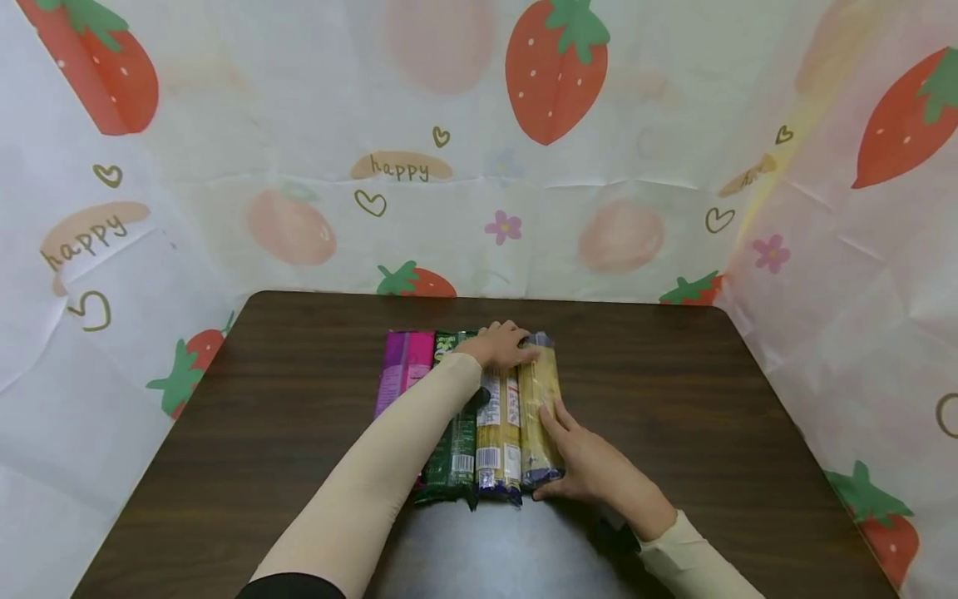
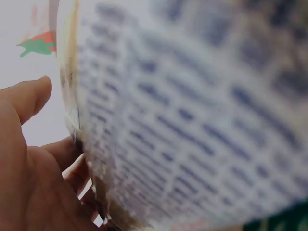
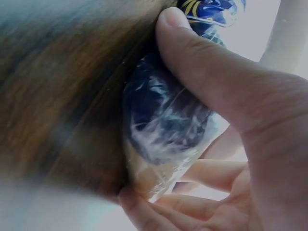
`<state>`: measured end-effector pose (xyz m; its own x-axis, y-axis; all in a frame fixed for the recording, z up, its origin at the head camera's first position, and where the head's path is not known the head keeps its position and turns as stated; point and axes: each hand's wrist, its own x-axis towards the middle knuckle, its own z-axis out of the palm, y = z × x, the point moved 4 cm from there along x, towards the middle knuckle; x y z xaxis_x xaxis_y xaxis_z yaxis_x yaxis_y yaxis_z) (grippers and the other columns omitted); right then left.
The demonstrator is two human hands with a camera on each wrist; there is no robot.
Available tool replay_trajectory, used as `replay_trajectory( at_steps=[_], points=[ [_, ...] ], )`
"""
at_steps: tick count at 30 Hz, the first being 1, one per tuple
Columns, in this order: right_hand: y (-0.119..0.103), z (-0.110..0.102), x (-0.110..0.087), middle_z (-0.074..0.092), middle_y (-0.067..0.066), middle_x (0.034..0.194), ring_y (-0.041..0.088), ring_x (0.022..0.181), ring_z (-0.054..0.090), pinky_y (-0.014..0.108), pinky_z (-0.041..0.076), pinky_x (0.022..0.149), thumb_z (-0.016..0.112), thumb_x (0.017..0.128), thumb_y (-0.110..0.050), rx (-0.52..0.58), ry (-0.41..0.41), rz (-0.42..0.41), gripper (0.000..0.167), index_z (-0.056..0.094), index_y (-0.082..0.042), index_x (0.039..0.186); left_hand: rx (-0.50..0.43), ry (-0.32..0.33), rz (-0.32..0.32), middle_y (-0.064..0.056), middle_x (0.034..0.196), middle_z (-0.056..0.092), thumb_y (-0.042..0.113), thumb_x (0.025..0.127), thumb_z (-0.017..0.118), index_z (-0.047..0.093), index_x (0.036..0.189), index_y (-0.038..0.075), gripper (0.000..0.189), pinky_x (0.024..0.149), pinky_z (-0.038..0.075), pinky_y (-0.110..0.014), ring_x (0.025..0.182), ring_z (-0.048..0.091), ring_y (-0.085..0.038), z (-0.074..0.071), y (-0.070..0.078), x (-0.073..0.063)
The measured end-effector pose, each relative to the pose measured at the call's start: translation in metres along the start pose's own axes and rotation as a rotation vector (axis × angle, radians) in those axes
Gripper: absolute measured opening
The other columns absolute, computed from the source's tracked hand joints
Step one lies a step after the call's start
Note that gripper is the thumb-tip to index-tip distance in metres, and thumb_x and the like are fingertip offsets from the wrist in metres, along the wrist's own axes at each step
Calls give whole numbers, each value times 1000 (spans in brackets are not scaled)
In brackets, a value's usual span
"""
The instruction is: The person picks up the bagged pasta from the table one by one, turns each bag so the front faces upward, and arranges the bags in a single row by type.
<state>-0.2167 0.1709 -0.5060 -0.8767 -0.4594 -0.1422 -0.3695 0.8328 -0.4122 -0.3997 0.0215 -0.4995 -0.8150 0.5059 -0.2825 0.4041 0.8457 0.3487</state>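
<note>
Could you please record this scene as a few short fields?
Surface: dark wood-grain table
Packets, left to right: purple-and-pink packet, green packet, white-labelled yellow packet, clear-wrapped pasta packet
Arrangement: side by side
Left hand: at the far ends of the two rightmost packets
Right hand: holds the clear-wrapped pasta packet toward its near end
Backdrop: strawberry-print sheet

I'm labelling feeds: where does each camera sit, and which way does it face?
Head: on the head, facing forward and down at the packets and table; both forearms, left hand and right hand show.
Left wrist: on that wrist, facing a printed packet close up; part of the left hand shows.
Right wrist: on that wrist, facing the rightmost packet and table; right hand shows.
Shared: head and right wrist show the right hand touching that packet.
</note>
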Motion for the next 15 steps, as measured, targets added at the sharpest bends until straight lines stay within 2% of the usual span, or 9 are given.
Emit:
replay_trajectory(
  at_steps=[7, 11, 15],
  points=[
    [4, 2, 3, 9, 34, 173, 52, 145, 47, 57, 52, 109, 98, 77, -50, 39, -1, -12, 133, 19, 1, 170, -38, 37, -22, -12, 170, 36, 49, 116, 40, 43, 166, 16, 59, 131, 24, -52, 159, 30, -32, -1, -6, 3],
    [6, -1, 3, 14, 35, 172, 52, 144, 49, 56, 52, 109, 99, 75, -49, 14, 9, -30, 131, 24, 4, 168, -87, 15, -1, -15, 172, 34, 45, 116, 40, 39, 167, 13, 61, 130, 25, -54, 160, 30, -35, -2, -3, 0],
    [9, -7, 0, 21, 37, 170, 52, 144, 49, 55, 53, 109, 102, 73, -43, 4, 29, -62, 128, 30, 7, 165, -180, -12, 21, -18, 173, 33, 42, 116, 41, 34, 168, 8, 63, 128, 30, -55, 160, 31, -37, -3, 1, -2]
  ],
)
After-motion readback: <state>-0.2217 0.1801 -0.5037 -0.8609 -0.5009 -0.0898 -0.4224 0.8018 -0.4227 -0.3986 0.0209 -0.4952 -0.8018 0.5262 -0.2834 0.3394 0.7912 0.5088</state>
